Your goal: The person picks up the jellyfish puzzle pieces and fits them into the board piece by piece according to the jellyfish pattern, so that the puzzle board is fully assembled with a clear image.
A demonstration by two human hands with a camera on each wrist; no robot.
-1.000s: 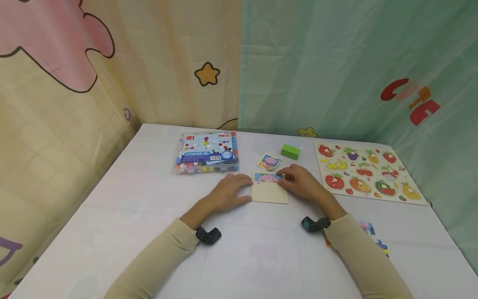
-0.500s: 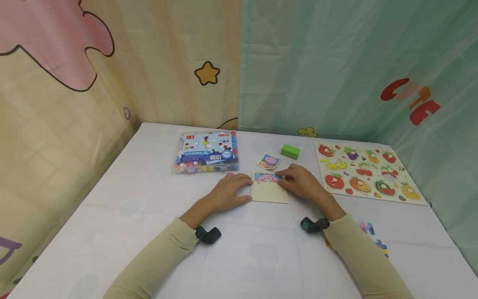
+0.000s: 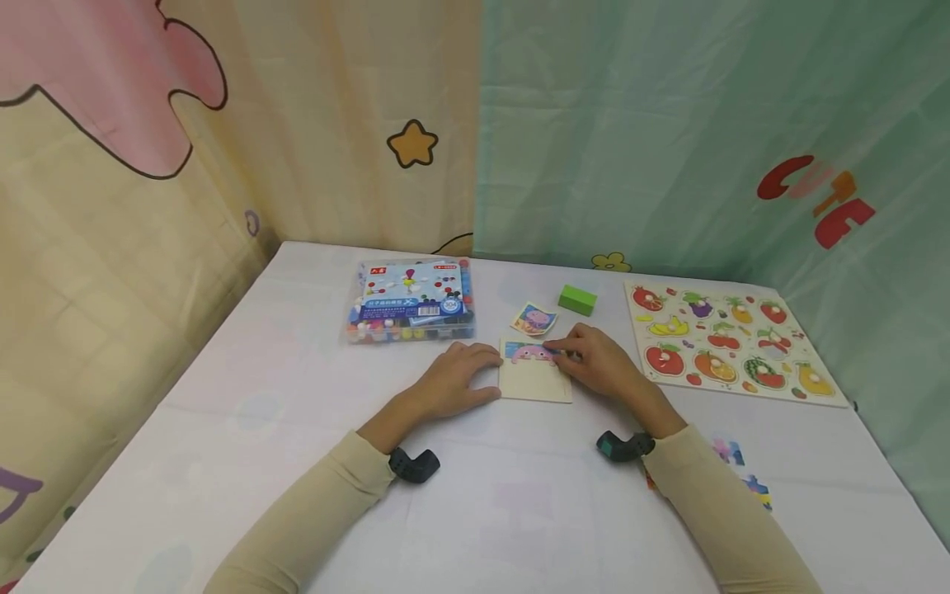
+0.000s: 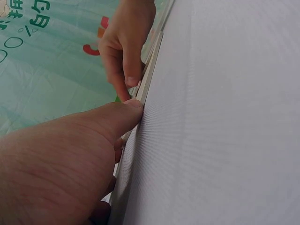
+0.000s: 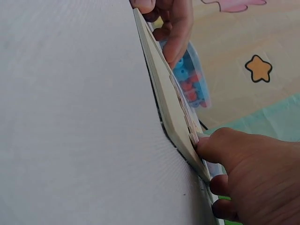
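Note:
A small wooden puzzle board [image 3: 536, 384] lies on the table, its upper strip filled with pink and blue puzzle pieces [image 3: 529, 353] and its lower part bare. My left hand [image 3: 454, 381] rests against the board's left edge, thumb near the lower corner and fingers higher up. At the upper right of the board, my right hand [image 3: 596, 360] pinches a puzzle piece [image 5: 193, 138] between thumb and index finger, covering much of it. Just behind the board lies a picture card [image 3: 534, 319] with a pink figure.
A clear case of colourful beads [image 3: 411, 301] stands back left. A green block [image 3: 577, 300] sits behind the card, and a fruit peg puzzle [image 3: 731, 342] lies at the right. Loose puzzle pieces [image 3: 757, 491] show partly from under the right sleeve.
Both hands stay at the board. My right index finger has shifted very slightly left over the upper right of the picture strip.

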